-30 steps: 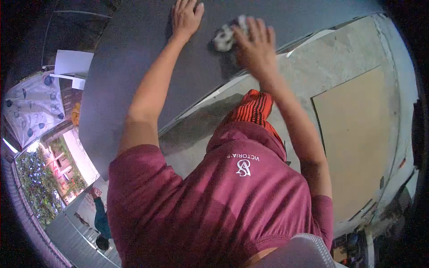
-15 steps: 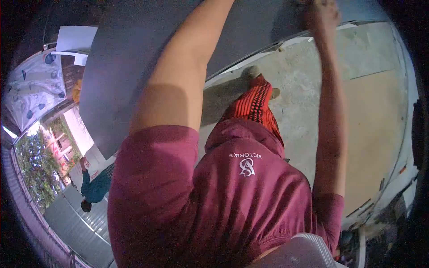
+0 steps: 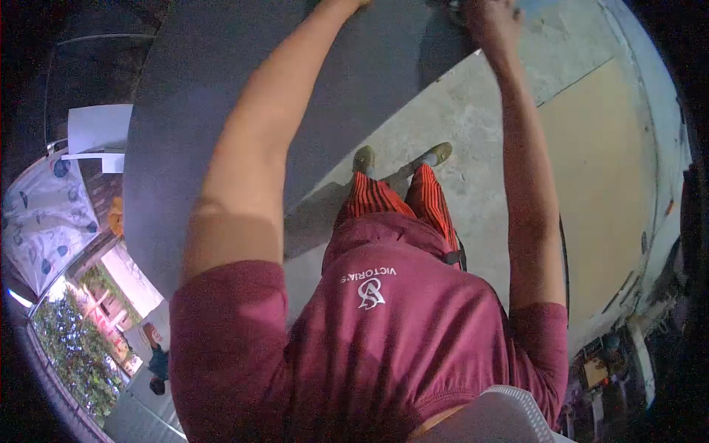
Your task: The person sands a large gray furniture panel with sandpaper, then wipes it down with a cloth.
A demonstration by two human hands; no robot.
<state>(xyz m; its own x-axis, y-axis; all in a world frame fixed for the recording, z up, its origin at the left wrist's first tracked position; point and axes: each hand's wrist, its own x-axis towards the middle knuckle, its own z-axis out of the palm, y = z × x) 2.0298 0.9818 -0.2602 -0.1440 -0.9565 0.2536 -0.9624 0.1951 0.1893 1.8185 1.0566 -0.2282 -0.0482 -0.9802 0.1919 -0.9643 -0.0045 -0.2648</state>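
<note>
A large dark grey panel [image 3: 221, 81] spans the upper left and middle, its straight edge running diagonally above the floor. My left arm reaches across it, and only a sliver of my left hand [image 3: 362, 3] shows at the top edge; its fingers are cut off. My right hand [image 3: 495, 22] is at the top, beside the panel's right part, with its fingers curled. A small dark item with a shiny part [image 3: 456, 10] lies against it, too blurred and cropped to name.
My shoes [image 3: 364, 160] stand on the concrete floor [image 3: 473, 111]. A tan board [image 3: 598, 184] lies at the right. Beyond the panel, at lower left, a person in a dark teal top [image 3: 159, 362] is near grey sheeting [image 3: 140, 413]. A patterned sheet [image 3: 48, 207] hangs at far left.
The view has shifted. Both arms and the panel's edge appear further left, and both my shoes now show apart. The other person appears lower and is more hidden by my sleeve.
</note>
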